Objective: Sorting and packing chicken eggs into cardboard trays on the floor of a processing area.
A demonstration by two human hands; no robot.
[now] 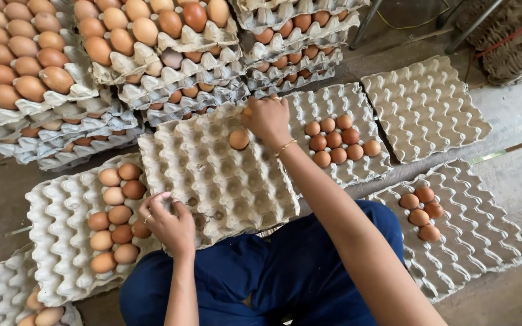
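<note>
One grey moulded-pulp egg tray (212, 175), light but floppy, lies across the person's lap, best held at its edges, the left hand (167, 223) pinching its near rim while the right hand (267, 118) cups a fragile brown egg (238, 139).

top-left stacks of grey pulp egg trays (61, 130): cut by top and left edges
bottom-left grey pulp tray (1, 296): cropped at the corner
right hand (267, 121): fingertips hidden behind the tilted tray's rim
</note>
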